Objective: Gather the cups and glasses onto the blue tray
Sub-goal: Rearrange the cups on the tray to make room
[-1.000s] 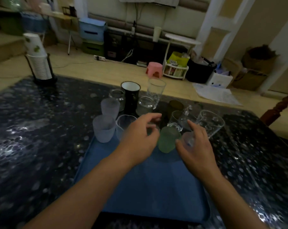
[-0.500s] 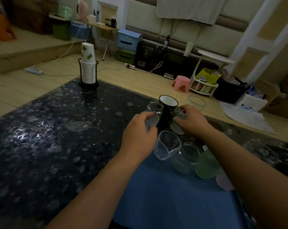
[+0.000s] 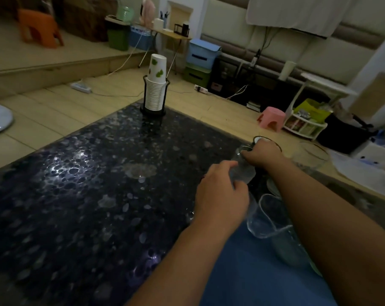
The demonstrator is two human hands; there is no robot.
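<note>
A blue tray (image 3: 253, 274) lies at the near right of the dark speckled table (image 3: 98, 195). My left hand (image 3: 220, 193) curls around a frosted cup (image 3: 244, 176) at the tray's far end. My right hand (image 3: 265, 154) reaches over a black mug (image 3: 256, 139), whose rim alone shows, and its fingertips pinch the rim of a small clear glass (image 3: 242, 149). A clear glass (image 3: 264, 219) stands on the tray just under my right forearm, with another glass (image 3: 286, 246) behind it. A tall clear glass (image 3: 311, 155) stands farther right. Other cups are hidden by my arm.
A stack of paper cups in a black wire holder (image 3: 155, 89) stands at the table's far edge. Beyond the table are the floor, a pink stool (image 3: 272, 118), storage boxes (image 3: 202, 54) and a small white rack (image 3: 306, 124).
The view has swung left and closer. My right hand has moved left across the black mug to the small clear glass. My left hand has closed further around the frosted cup.
</note>
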